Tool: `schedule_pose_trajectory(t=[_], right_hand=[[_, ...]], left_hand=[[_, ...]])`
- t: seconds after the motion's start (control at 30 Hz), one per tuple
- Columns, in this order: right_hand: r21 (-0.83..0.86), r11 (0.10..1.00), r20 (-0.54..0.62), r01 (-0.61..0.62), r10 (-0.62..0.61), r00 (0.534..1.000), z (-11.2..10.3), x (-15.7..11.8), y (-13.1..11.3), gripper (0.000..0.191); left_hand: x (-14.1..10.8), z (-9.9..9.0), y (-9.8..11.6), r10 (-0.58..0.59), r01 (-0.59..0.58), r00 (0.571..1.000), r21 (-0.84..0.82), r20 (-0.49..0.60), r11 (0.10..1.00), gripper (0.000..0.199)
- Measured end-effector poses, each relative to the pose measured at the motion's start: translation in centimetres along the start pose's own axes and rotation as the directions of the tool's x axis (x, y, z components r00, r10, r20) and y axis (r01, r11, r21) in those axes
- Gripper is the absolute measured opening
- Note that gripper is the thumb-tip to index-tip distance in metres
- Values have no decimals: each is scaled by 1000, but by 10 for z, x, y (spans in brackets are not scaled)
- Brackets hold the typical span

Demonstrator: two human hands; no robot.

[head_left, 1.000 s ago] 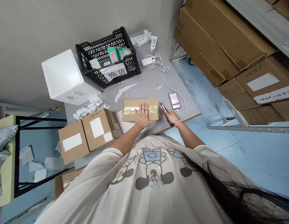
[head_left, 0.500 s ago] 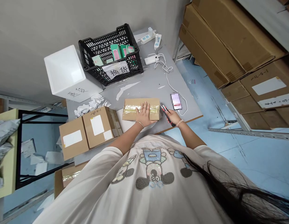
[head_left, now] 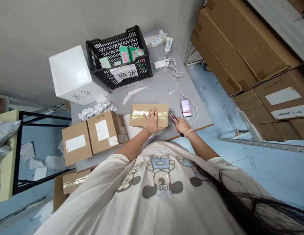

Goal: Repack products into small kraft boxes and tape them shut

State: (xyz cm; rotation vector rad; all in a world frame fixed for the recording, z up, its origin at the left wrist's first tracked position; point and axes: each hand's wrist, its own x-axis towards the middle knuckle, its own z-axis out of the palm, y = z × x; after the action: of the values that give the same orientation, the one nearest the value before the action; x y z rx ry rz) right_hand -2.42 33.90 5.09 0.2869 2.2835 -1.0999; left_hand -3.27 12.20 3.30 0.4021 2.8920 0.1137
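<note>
A small brown cardboard parcel point(head_left: 138, 116) banded with clear tape is being pressed against the grey tabletop point(head_left: 157, 88) by the open, flat left hand point(head_left: 151, 121), steadying it, while a slim black-and-red box cutter point(head_left: 172, 117) is being grasped in the clenched right hand point(head_left: 183, 126), just beside the parcel's end.

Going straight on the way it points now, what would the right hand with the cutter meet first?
The taped cardboard parcel: the tip of the cutter in the right hand points at its near end, almost touching it, though depth is hard to judge from this view.
</note>
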Motion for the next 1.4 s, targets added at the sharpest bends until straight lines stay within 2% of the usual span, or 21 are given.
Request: schedule_pose_trajectory(t=[0.23, 0.37, 0.47, 0.7, 0.87, 1.1, 1.17, 1.27, 1.33, 1.4], right_hand=[[-228, 973, -15, -32, 29, 999, 1, -13, -10, 42], [-404, 914, -89, -44, 8, 996, 7, -21, -11, 38], [-478, 876, -101, -58, 10, 995, 14, -31, -12, 39], [-508, 856, -145, -92, 21, 989, 26, -51, -29, 37], [-498, 861, -97, -106, 67, 993, 16, -46, -39, 37], [-502, 858, -144, -111, 43, 989, 16, -39, -37, 39], [-512, 855, -123, -78, 17, 992, 16, -40, -34, 38], [-502, 864, -118, -36, -27, 993, 11, -37, -22, 39], [-466, 883, -185, -62, -29, 982, 5, -28, -10, 42], [-411, 905, -260, -112, 1, 966, 0, -12, 3, 43]], left_hand=[[0, 1, 0, 0, 0, 1000, -7, -13, 1000, 122], [0, -1, 0, -6, 6, 1000, -11, 2, 1000, 120], [-2, -4, 1, 0, 0, 1000, -23, -5, 1000, 119], [-2, -6, 2, -8, 8, 1000, -54, -1, 999, 122], [-3, -6, 2, -2, 0, 1000, -61, -23, 998, 120], [-2, -2, 0, 9, -11, 999, -48, -45, 999, 117], [-4, -1, -2, 42, -45, 998, -52, -48, 998, 113], [-9, 0, -8, 183, -189, 980, -71, -81, 980, 95], [-14, 0, -15, 261, -271, 959, -88, -108, 959, 78], [-15, -3, -25, 243, -258, 960, -108, -138, 960, 62]])
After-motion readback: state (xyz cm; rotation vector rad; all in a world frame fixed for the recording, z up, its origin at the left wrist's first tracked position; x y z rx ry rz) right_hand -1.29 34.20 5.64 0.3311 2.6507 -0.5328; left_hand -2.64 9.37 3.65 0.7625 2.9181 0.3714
